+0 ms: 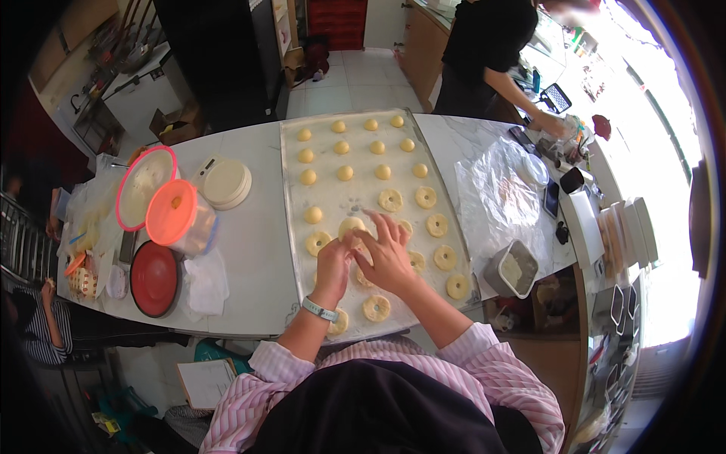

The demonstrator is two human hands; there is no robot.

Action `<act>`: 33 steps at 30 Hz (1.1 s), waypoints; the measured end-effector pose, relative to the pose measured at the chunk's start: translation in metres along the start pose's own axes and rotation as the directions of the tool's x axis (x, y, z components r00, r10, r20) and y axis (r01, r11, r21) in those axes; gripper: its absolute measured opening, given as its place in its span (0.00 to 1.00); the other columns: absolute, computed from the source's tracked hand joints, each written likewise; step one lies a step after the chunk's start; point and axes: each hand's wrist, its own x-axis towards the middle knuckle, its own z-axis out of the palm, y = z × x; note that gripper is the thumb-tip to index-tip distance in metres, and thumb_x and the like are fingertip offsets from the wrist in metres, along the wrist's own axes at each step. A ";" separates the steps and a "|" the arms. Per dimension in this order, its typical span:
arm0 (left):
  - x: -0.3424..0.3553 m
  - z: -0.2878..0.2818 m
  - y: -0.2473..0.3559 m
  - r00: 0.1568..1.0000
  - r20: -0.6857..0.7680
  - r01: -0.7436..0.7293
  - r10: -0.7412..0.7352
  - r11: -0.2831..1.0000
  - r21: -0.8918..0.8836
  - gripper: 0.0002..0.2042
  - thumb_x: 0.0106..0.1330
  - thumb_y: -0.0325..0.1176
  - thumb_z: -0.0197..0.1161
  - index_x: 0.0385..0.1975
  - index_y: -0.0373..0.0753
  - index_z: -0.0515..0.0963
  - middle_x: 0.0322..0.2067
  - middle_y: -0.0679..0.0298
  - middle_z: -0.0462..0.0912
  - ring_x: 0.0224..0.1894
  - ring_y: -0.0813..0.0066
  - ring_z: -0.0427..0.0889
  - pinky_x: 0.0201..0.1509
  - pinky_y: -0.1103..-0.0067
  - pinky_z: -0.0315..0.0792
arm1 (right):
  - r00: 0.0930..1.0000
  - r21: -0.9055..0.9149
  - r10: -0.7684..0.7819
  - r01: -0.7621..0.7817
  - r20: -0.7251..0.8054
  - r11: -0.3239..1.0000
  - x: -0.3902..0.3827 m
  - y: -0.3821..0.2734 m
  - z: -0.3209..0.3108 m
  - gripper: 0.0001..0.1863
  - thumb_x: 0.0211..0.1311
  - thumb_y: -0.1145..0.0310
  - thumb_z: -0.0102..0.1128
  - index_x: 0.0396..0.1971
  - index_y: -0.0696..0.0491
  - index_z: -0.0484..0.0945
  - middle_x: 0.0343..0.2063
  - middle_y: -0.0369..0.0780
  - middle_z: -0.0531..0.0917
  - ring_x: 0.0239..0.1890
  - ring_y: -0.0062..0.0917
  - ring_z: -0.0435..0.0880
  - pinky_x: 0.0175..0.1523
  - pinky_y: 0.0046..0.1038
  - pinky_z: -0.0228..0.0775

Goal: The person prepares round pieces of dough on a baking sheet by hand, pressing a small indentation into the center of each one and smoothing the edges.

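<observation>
Two hands, left (335, 266) and right (387, 256), grip one dough piece (352, 225); the clipboard paper (207, 384) is unreadable.

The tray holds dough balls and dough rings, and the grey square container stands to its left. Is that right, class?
Not quite: the head view shows the grey square container to the right of the tray. The tray does hold dough balls and dough rings.

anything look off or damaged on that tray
Nothing plainly damaged. One mild oddity: greyish smudges break the pale floury surface of the tray, in the gap between a dough ball and a dough ring.
</observation>
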 end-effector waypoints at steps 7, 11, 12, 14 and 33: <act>-0.005 0.008 0.012 0.987 0.157 -0.089 0.036 0.934 0.346 0.14 0.62 0.35 0.61 0.42 0.32 0.76 0.37 0.64 0.81 0.38 0.82 0.77 0.44 0.83 0.70 | 0.885 0.689 0.359 -0.459 0.297 0.561 0.005 0.015 -0.016 0.14 0.54 0.76 0.58 0.43 0.56 0.74 0.40 0.47 0.80 0.45 0.35 0.80 0.48 0.30 0.73; -0.010 0.015 0.014 0.986 0.076 -0.166 0.150 0.939 0.302 0.13 0.60 0.29 0.63 0.43 0.31 0.75 0.36 0.64 0.81 0.37 0.82 0.78 0.43 0.85 0.72 | 0.961 0.610 0.258 -0.265 0.102 0.747 0.002 0.025 -0.016 0.12 0.55 0.74 0.60 0.40 0.57 0.77 0.35 0.44 0.82 0.39 0.30 0.83 0.43 0.26 0.75; -0.010 0.015 0.015 0.983 0.045 -0.183 0.177 0.946 0.267 0.13 0.59 0.27 0.64 0.43 0.31 0.75 0.36 0.63 0.81 0.37 0.81 0.78 0.42 0.85 0.72 | 0.958 0.603 0.266 -0.274 0.105 0.749 0.003 0.023 -0.019 0.12 0.55 0.74 0.61 0.40 0.57 0.77 0.35 0.44 0.82 0.39 0.30 0.82 0.43 0.26 0.75; -0.010 0.016 0.015 0.988 0.093 -0.137 0.122 0.976 0.171 0.14 0.58 0.26 0.64 0.43 0.30 0.75 0.36 0.63 0.81 0.37 0.80 0.78 0.42 0.85 0.73 | 0.961 0.576 0.258 -0.268 0.102 0.772 0.005 0.019 -0.022 0.12 0.54 0.73 0.61 0.40 0.57 0.78 0.35 0.43 0.82 0.38 0.29 0.82 0.43 0.26 0.75; -0.006 0.014 0.024 0.964 0.208 0.118 -0.163 0.970 0.215 0.13 0.59 0.30 0.64 0.41 0.30 0.77 0.34 0.61 0.82 0.36 0.76 0.81 0.43 0.81 0.76 | 0.889 0.665 0.332 -0.457 0.316 0.590 -0.002 0.027 -0.036 0.13 0.56 0.72 0.62 0.41 0.60 0.79 0.35 0.37 0.81 0.36 0.16 0.78 0.42 0.18 0.69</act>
